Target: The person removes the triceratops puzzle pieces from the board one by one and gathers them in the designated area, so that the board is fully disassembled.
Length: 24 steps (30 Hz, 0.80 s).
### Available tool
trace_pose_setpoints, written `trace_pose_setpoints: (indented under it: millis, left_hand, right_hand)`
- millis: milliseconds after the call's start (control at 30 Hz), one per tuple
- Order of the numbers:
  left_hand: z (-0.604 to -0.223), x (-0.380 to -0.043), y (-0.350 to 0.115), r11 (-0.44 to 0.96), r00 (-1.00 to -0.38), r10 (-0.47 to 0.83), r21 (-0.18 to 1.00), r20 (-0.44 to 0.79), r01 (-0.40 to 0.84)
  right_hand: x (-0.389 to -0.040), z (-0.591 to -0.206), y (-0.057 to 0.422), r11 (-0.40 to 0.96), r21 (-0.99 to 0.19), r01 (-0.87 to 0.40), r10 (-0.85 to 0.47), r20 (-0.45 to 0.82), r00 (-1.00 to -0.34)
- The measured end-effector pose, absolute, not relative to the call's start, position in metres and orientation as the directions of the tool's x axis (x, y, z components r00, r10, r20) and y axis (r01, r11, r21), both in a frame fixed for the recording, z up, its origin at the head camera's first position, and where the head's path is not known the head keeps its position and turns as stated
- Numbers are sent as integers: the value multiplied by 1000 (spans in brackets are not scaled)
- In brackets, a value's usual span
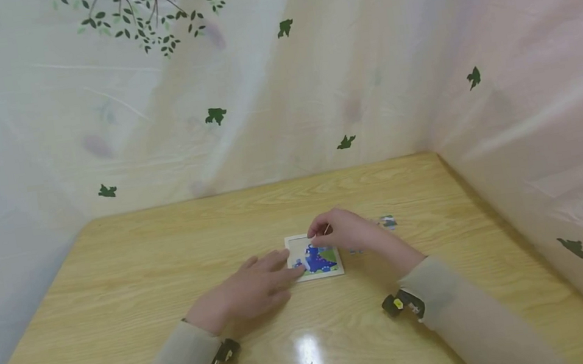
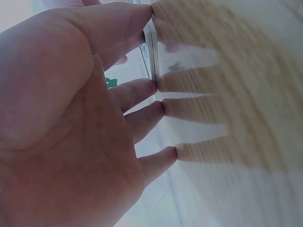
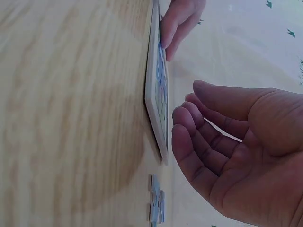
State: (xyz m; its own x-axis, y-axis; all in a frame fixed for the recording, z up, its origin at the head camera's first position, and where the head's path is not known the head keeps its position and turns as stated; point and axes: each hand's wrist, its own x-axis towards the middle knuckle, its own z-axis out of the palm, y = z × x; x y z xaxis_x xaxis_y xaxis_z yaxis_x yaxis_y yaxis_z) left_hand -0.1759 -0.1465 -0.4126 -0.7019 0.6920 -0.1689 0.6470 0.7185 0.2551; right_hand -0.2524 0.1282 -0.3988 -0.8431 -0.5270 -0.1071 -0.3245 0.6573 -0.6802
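A small jigsaw puzzle (image 1: 329, 256) shows a blue cartoon dinosaur on green, inside a white-edged tray (image 1: 317, 276). The tray's upper left part is bare grey. My left hand (image 1: 254, 288) lies spread at the tray's left side, its fingers fairly straight; in the left wrist view several fingertips touch the tray edge or table. Over the tray's upper right edge hovers my right hand (image 1: 344, 228). In the right wrist view its fingers (image 3: 203, 146) are curled, with the thumb near the index finger. Whether a puzzle piece is between those tips cannot be made out.
Loose puzzle pieces (image 1: 388, 222) lie on the wooden table (image 1: 166, 241) to the right of the tray, partly behind the right forearm. A pale curtain (image 1: 257, 88) with leaf prints hangs along the back and sides. Each wrist wears a small black camera (image 1: 224, 354).
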Motion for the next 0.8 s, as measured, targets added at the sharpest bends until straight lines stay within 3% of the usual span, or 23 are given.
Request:
trace_pose_setpoints:
  millis: [300,800]
  left_hand:
    - [-411,-174,-147,713,-699,696,271,-164,647]
    - [-406,-170,-146,721,-708,686,285,-168,632]
  right_hand:
    - [-249,-409,118,705,-631,-323,-529,-165,-832]
    - [-243,-410,116,737,-578,-349,-513,-142,-847]
